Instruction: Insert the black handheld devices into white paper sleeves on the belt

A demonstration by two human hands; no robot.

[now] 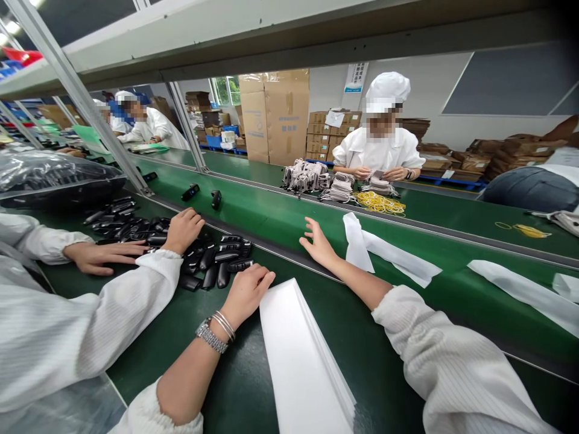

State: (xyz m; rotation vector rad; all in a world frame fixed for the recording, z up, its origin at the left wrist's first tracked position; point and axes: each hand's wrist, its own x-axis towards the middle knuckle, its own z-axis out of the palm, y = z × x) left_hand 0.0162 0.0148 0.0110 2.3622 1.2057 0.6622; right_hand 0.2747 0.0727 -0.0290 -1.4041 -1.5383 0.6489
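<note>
My left hand point(248, 290), with a watch and bangles at the wrist, rests at the top left corner of a stack of white sheets point(301, 361). Its fingers are bent together; what they hold, if anything, is hidden. Over the edge of the green belt point(280, 226) reaches my right hand point(318, 242), fingers apart and nothing in them. Just right of it, white strips point(357, 244) lie on the belt. A pile of black plastic parts point(221, 259) sits beyond my left hand.
At the left, a co-worker's two hands point(183, 230) touch the black parts. Two black pieces point(190, 192) lie on the belt. Across it, a person in white point(380, 147) handles grey items behind yellow bands point(381, 203). A metal post point(187, 129) and an overhead shelf point(253, 36) frame the view.
</note>
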